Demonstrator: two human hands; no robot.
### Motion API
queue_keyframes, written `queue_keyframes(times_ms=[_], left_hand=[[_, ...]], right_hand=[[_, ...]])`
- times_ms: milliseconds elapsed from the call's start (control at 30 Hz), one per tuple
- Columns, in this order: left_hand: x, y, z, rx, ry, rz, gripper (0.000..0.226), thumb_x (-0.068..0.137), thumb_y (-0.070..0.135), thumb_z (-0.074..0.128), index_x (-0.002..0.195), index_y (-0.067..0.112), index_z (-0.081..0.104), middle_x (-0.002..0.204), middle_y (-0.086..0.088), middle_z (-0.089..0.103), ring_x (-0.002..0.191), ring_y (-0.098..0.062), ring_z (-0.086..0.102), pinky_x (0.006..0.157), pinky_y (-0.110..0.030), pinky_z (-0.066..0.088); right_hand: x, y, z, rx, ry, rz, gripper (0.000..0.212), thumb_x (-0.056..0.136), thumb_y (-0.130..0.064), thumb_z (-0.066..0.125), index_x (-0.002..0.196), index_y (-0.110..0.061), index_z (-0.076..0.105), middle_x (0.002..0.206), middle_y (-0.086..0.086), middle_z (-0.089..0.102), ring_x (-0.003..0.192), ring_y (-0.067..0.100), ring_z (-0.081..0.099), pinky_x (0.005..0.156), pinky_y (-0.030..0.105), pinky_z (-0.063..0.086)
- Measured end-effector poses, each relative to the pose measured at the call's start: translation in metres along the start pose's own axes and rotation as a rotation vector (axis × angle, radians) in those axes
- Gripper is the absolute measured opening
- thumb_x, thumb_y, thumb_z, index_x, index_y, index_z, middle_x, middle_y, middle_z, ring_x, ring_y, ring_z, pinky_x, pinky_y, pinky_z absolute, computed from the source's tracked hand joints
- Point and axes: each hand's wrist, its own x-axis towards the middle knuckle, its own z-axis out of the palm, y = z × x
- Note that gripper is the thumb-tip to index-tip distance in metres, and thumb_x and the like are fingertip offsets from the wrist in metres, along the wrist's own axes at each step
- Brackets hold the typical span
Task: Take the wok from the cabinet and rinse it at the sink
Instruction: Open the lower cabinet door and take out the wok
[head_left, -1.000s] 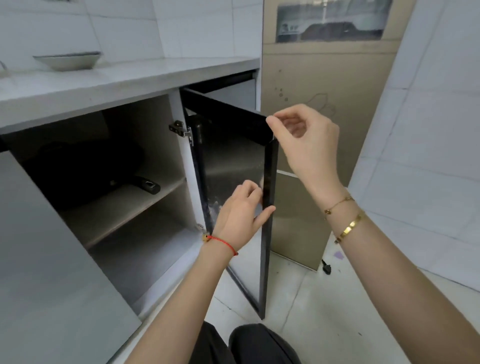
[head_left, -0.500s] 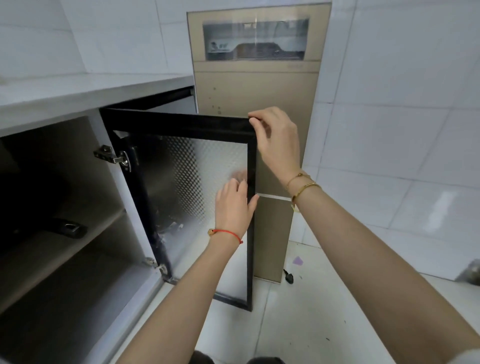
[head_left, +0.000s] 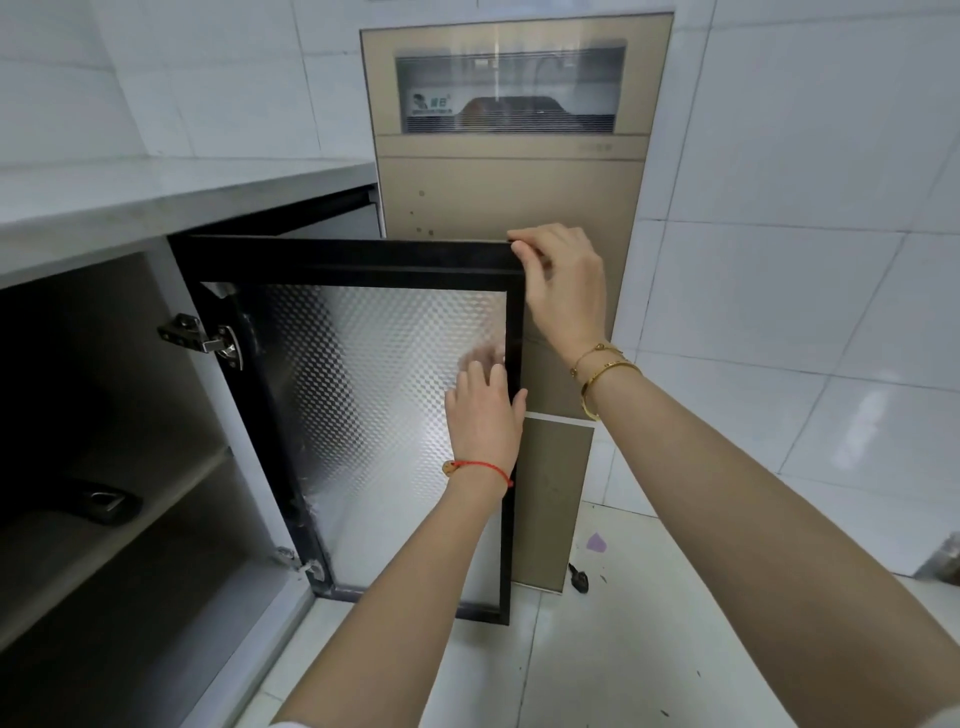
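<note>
The black-framed cabinet door (head_left: 363, 395) with patterned frosted glass stands swung wide to the right. My right hand (head_left: 563, 280) pinches its top outer corner. My left hand (head_left: 485, 410) lies flat on the glass near the door's free edge, fingers together. Inside the cabinet (head_left: 98, 364), on the middle shelf (head_left: 135, 525), only the wok's dark handle end (head_left: 106, 501) shows at the far left; its bowl is hidden in shadow and cut off by the frame edge.
A white countertop (head_left: 182, 192) runs over the cabinet. A tall gold appliance (head_left: 514, 171) stands just behind the open door against the white tiled wall. The floor is pale tile with a small black object (head_left: 577, 577) and a purple scrap (head_left: 596, 543).
The door has swung farther to the right with both hands on it. My view has turned right, so the wok handle now sits at the left edge.
</note>
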Motion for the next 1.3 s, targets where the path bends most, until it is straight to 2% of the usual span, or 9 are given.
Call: queue_keyframes(times_ms=[367,567,800,900,967,1067,1100,1233,1300], left_hand=[[0.001,0.001,-0.004,-0.023,-0.043,-0.013,0.034,0.1,0.04,0.045,0.114,0.012,0.056,0.109,-0.007,0.055,0.103,-0.022,0.052,0.087,-0.035,0.045],[-0.013,-0.019,-0.016,-0.008,-0.098,0.051,0.039,0.101,0.046,0.039,0.106,0.012,0.057,0.106,-0.004,0.057,0.099,-0.021,0.055,0.086,-0.033,0.043],[-0.043,-0.055,-0.044,-0.202,-0.114,-0.031,0.039,0.1,0.044,0.044,0.123,0.015,0.057,0.124,0.0,0.061,0.113,-0.018,0.058,0.1,-0.037,0.045],[-0.056,-0.074,-0.067,-0.202,-0.122,-0.057,0.04,0.099,0.042,0.046,0.125,0.014,0.057,0.128,-0.002,0.06,0.116,-0.019,0.057,0.103,-0.038,0.045],[-0.064,-0.084,-0.082,-0.18,-0.123,-0.07,0.039,0.099,0.039,0.047,0.125,0.012,0.058,0.127,-0.003,0.061,0.117,-0.02,0.057,0.104,-0.039,0.043],[-0.076,-0.095,-0.104,-0.161,-0.114,-0.105,0.039,0.099,0.038,0.048,0.127,0.012,0.057,0.127,-0.003,0.061,0.117,-0.02,0.057,0.102,-0.041,0.044],[-0.08,-0.097,-0.111,-0.157,-0.106,-0.119,0.039,0.099,0.038,0.048,0.127,0.012,0.057,0.127,-0.003,0.06,0.116,-0.02,0.057,0.101,-0.041,0.044],[-0.098,-0.108,-0.138,-0.136,-0.034,-0.17,0.038,0.099,0.036,0.049,0.128,0.014,0.057,0.127,-0.002,0.061,0.115,-0.019,0.058,0.101,-0.037,0.046],[-0.108,-0.114,-0.151,-0.119,-0.005,-0.207,0.036,0.099,0.035,0.049,0.128,0.015,0.057,0.127,-0.001,0.061,0.115,-0.019,0.058,0.101,-0.036,0.046]], right_hand=[[0.002,-0.001,-0.002,0.03,-0.022,0.03,0.02,0.096,-0.016,0.057,0.103,-0.01,0.074,0.098,0.003,0.072,0.092,0.016,0.061,0.079,0.026,0.05],[0.002,-0.005,-0.009,0.076,-0.058,0.045,0.018,0.094,-0.015,0.058,0.1,-0.009,0.074,0.097,0.004,0.071,0.091,0.018,0.062,0.081,0.029,0.051],[-0.003,-0.011,-0.01,0.16,-0.042,0.111,0.018,0.094,-0.015,0.059,0.101,-0.008,0.073,0.098,0.006,0.071,0.094,0.02,0.063,0.087,0.037,0.054],[-0.005,-0.015,-0.01,0.21,-0.036,0.152,0.018,0.094,-0.016,0.058,0.1,-0.009,0.073,0.099,0.007,0.071,0.095,0.022,0.064,0.089,0.04,0.053],[-0.009,-0.018,-0.01,0.22,-0.036,0.159,0.019,0.094,-0.017,0.057,0.102,-0.009,0.073,0.101,0.007,0.071,0.097,0.024,0.063,0.09,0.037,0.051],[-0.017,-0.026,-0.011,0.159,0.006,0.111,0.023,0.095,-0.016,0.054,0.11,-0.008,0.07,0.106,0.007,0.069,0.105,0.026,0.056,0.088,0.017,0.036],[-0.02,-0.031,-0.011,0.131,0.029,0.08,0.024,0.096,-0.015,0.052,0.113,-0.008,0.068,0.108,0.008,0.068,0.108,0.026,0.053,0.089,0.017,0.034],[-0.028,-0.066,-0.007,0.075,0.081,-0.071,0.028,0.097,-0.017,0.047,0.116,-0.009,0.066,0.11,0.006,0.067,0.11,0.027,0.051,0.096,0.037,0.042],[-0.034,-0.089,0.002,0.128,0.045,-0.142,0.028,0.098,-0.019,0.048,0.116,-0.01,0.067,0.11,0.005,0.068,0.109,0.027,0.052,0.095,0.038,0.042]])
